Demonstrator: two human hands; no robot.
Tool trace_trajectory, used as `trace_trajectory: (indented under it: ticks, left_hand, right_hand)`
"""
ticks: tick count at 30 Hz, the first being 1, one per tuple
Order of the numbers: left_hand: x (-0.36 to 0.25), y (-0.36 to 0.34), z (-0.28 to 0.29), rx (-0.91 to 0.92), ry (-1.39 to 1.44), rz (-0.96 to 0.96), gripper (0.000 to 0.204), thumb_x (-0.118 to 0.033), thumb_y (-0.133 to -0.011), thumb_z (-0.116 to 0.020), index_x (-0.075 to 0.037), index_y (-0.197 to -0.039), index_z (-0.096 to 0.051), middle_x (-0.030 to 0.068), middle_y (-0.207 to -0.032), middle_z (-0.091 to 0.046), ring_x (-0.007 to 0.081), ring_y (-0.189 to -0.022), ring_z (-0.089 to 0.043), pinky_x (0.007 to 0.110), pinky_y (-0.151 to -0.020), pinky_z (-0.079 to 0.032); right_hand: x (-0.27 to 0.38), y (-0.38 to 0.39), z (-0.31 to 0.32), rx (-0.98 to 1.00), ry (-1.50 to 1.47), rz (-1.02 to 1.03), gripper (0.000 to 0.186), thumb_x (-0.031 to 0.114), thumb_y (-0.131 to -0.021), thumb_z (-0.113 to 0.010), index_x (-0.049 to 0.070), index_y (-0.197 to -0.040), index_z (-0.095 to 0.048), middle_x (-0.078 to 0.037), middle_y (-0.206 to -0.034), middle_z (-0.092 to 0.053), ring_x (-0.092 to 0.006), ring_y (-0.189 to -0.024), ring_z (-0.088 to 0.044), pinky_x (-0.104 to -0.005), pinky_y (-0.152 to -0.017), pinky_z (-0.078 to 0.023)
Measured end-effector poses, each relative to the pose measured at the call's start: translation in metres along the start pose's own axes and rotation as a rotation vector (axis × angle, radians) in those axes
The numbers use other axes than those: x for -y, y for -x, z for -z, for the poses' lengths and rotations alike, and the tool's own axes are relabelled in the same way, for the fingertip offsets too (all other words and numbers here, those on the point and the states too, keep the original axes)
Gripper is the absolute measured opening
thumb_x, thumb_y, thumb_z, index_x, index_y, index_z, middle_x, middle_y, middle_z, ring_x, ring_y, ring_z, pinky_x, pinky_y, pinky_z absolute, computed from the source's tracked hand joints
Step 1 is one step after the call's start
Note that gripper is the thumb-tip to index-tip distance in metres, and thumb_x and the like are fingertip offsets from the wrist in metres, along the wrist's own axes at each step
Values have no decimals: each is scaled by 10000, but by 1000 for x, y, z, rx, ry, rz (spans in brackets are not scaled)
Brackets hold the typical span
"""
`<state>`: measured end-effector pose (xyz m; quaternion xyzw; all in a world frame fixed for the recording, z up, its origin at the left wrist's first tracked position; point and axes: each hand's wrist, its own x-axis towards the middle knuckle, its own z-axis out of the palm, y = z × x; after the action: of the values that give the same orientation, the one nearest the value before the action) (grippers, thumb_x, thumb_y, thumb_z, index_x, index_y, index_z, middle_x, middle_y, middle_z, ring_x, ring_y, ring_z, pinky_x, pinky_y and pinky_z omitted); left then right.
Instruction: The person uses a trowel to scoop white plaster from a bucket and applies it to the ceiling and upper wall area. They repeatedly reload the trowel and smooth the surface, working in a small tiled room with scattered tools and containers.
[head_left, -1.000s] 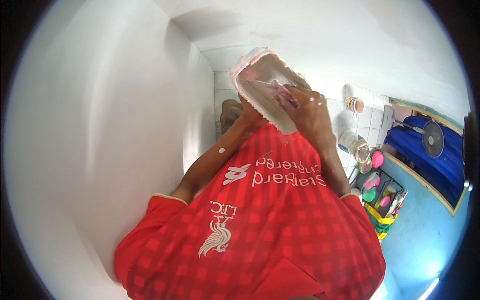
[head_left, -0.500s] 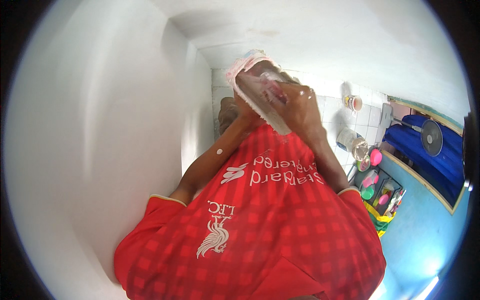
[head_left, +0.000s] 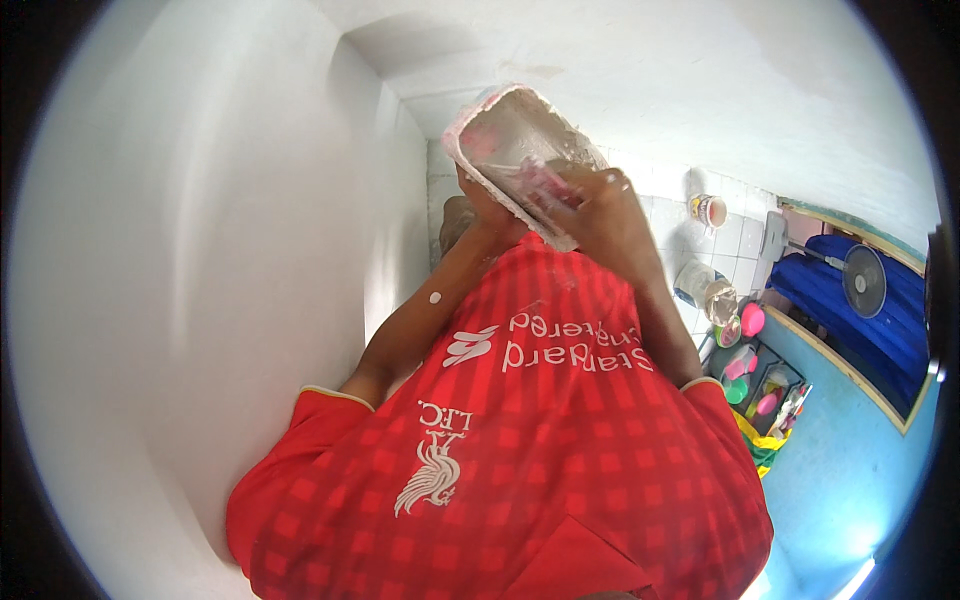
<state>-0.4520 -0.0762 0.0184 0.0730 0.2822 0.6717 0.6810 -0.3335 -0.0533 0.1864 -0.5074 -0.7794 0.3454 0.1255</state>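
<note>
A long plastic tray (head_left: 530, 122), its rim and inside crusted with white and pinkish paint or filler, is held up in front of my chest. My left hand (head_left: 490, 205) grips it from beneath and along its left side, most of the fingers hidden behind it. Over the near right part of the tray, my right hand (head_left: 603, 205) is closed round a smeared tool with a reddish part (head_left: 545, 184). The tool reaches into the tray; blur hides its exact kind. White specks dot the right hand and left forearm.
White walls (head_left: 250, 250) stand close at left and ahead. On the tiled floor (head_left: 742, 225) at right are a small tub (head_left: 708, 210) and a larger smeared bucket (head_left: 715, 298). Beyond them are a rack of colourful kitchenware (head_left: 765, 385), a fan (head_left: 863, 280) and blue cloth (head_left: 820, 295).
The tray has risen slightly and tilted, so more of its inside shows. My right hand and the tool have shifted a little within it.
</note>
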Motion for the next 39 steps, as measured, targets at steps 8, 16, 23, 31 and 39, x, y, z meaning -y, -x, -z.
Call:
trace_trajectory:
  ticks: [8, 16, 23, 31, 39]
  left_hand:
    - [10, 3, 10, 162, 296, 121, 801, -734, -926, -365, -157, -1479, -423, 79, -1432, -529, 309, -1304, -531, 517, -1080, -460]
    - [17, 13, 17, 200, 451, 316, 822, -760, -913, -369, -165, -1477, -433, 85, -1434, -538, 318, -1297, -542, 527, -1068, -467]
    - [24, 22, 23, 172, 414, 361, 835, -776, -905, -371, -168, -1473, -440, 88, -1430, -546, 323, -1291, -549, 532, -1058, -473]
    - [7, 12, 32, 160, 601, 334, 825, -775, -910, -374, -167, -1462, -453, 87, -1415, -560, 326, -1276, -561, 537, -1033, -491]
    - [11, 19, 41, 198, 587, 343, 803, -754, -932, -343, -149, -1445, -467, 87, -1408, -560, 331, -1269, -569, 541, -1023, -501]
  right_hand:
    - [-65, 6, 47, -249, -749, -233, 314, 221, -982, -649, -24, -1176, -680, -40, -918, -682, -87, -814, -594, -262, -742, -496]
    - [-212, -38, -20, -419, -999, -329, 421, 241, -1011, -603, 44, -1380, -556, -84, -1258, -651, -213, -1143, -616, -337, -1012, -474]
    - [-260, -78, -124, -154, -866, -342, 311, 52, -959, -624, 39, -1266, -575, -95, -1147, -636, -219, -1110, -616, -325, -975, -533]
    - [-270, -228, -144, -255, -1612, -789, 229, -30, -942, -586, -123, -1151, -578, -210, -1137, -656, -303, -1067, -676, -299, -988, -578]
    - [-231, -195, -82, -222, -850, -2, 256, 114, -1025, -519, -74, -1182, -594, -178, -1157, -650, -259, -1064, -646, -280, -966, -540]
